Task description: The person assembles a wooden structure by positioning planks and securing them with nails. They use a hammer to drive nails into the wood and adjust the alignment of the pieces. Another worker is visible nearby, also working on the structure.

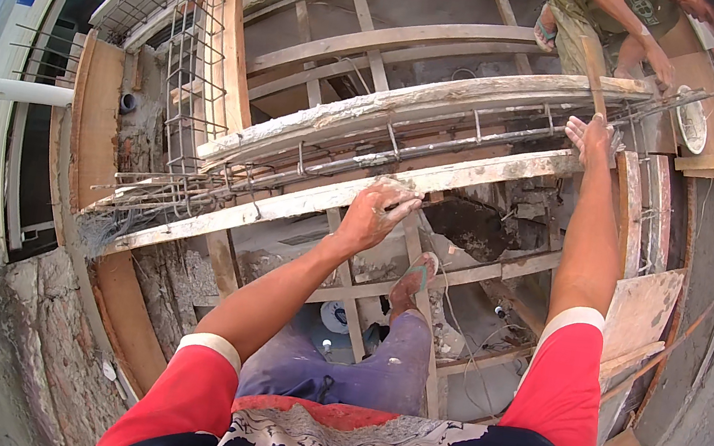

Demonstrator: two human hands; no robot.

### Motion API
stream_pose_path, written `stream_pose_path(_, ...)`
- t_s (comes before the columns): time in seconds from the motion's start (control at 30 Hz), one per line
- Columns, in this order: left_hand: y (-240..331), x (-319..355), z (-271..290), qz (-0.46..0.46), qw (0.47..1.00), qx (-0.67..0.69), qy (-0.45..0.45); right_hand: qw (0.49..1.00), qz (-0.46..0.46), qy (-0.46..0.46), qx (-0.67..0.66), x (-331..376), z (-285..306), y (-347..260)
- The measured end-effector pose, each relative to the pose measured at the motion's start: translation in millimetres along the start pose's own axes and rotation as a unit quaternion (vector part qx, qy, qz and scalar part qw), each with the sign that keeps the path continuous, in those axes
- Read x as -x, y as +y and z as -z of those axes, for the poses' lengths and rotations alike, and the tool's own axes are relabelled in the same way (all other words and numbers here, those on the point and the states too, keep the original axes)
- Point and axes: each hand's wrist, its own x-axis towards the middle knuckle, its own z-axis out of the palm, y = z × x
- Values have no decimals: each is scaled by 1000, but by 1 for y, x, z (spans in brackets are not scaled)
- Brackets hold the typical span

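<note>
My left hand (374,215) bends over the near long plank (487,171), which is smeared with white mortar. Its fingers are curled at the plank's edge, and their tips are partly hidden. Farther right, my right hand (592,141) is closed around the lower end of a wooden handle (592,72); some of its fingers stick out to the left. No tool head shows clearly on the handle. Between the near plank and a parallel mortar-crusted plank (431,107) runs a cage of steel bars (393,140) with bent ties.
Wooden joists (396,38) cross the gaps below, and my sandalled foot (413,281) is among them. A co-worker (626,27) crouches at the upper right, near a pale, mortar-stained bowl (692,125). Steel bars (192,29) stick up at the left, near a white pipe (26,93).
</note>
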Motion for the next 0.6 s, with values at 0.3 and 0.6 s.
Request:
stream_pose_path(0.3, 23, -194, -46, 2, 997, -11, 74, 959, -75, 49, -268, -5, 32, -36)
stream_pose_path(0.6, 15, -318, -122, -70, 995, 14, 74, 986, -25, -166, 10, 215, 55, -36)
